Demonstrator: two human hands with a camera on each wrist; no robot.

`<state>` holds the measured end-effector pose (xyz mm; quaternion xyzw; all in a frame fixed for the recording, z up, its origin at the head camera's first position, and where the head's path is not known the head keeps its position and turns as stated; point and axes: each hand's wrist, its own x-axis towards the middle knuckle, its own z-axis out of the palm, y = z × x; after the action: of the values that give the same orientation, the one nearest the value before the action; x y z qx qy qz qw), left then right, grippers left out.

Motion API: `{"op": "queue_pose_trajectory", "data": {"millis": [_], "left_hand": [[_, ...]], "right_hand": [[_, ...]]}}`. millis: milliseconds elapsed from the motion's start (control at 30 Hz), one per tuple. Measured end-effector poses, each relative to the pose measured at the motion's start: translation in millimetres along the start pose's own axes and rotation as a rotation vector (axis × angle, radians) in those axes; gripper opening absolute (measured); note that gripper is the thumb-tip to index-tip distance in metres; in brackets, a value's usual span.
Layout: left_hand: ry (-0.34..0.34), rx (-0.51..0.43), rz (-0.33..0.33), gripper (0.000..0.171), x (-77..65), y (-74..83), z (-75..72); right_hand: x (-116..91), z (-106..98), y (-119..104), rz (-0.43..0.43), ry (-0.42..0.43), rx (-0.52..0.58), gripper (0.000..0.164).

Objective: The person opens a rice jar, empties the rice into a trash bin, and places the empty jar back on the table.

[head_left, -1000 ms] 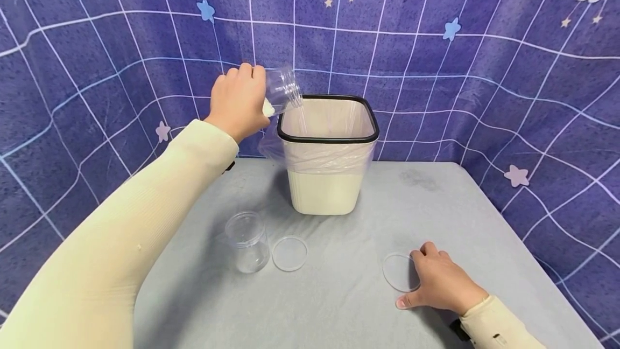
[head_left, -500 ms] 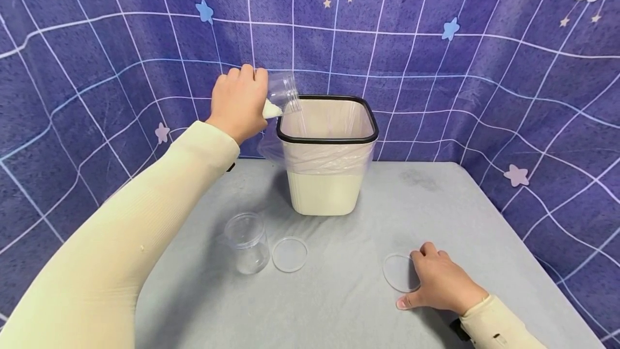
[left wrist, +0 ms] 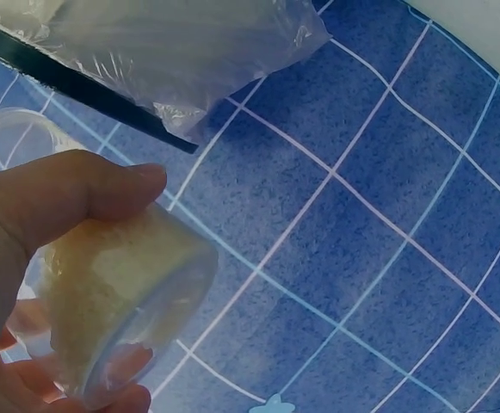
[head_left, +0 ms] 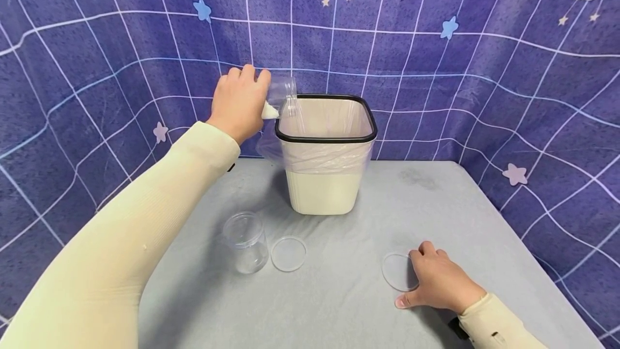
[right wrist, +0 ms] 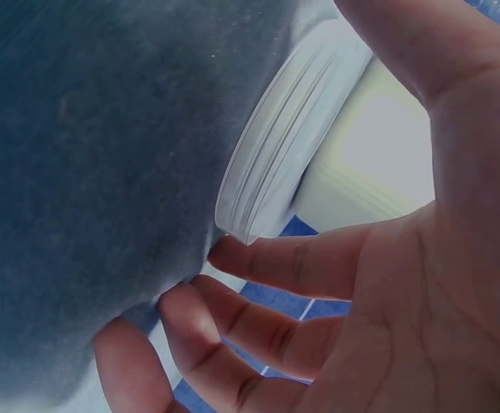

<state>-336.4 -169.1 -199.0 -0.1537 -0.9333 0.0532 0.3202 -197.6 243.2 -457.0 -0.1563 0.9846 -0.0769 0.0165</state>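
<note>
My left hand (head_left: 239, 102) grips a clear plastic jar (head_left: 282, 90), tipped on its side with its mouth at the left rim of a cream bin (head_left: 325, 193). White contents (head_left: 270, 111) lie along the jar's lower side; in the left wrist view they look pale yellow and grainy (left wrist: 103, 284). The bin has a black rim and a clear plastic liner (head_left: 329, 158). On the grey table, my right hand (head_left: 443, 279) rests with loosely bent fingers beside a clear round lid (right wrist: 275, 138), which lies between thumb and fingers. Whether a fingertip touches the lid, I cannot tell.
A second clear jar (head_left: 246, 244) stands upright at the left of the grey table (head_left: 339, 295). Another clear round lid (head_left: 289, 253) lies flat next to it. A blue gridded curtain (head_left: 411, 53) encloses the table at the back and sides.
The left hand has tipped the jar a little further, its mouth turning lower. The white contents have shifted toward the mouth. My right hand has stayed in place.
</note>
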Motion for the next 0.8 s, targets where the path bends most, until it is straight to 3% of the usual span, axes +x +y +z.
{"op": "queue_pose_trajectory", "data": {"millis": [800], "left_hand": [[0.100,0.036,0.053,0.056,3.5,1.3,2.6]], "right_hand": [[0.9,-2.0,-3.0,0.010,-0.010,-0.004,0.107]]}}
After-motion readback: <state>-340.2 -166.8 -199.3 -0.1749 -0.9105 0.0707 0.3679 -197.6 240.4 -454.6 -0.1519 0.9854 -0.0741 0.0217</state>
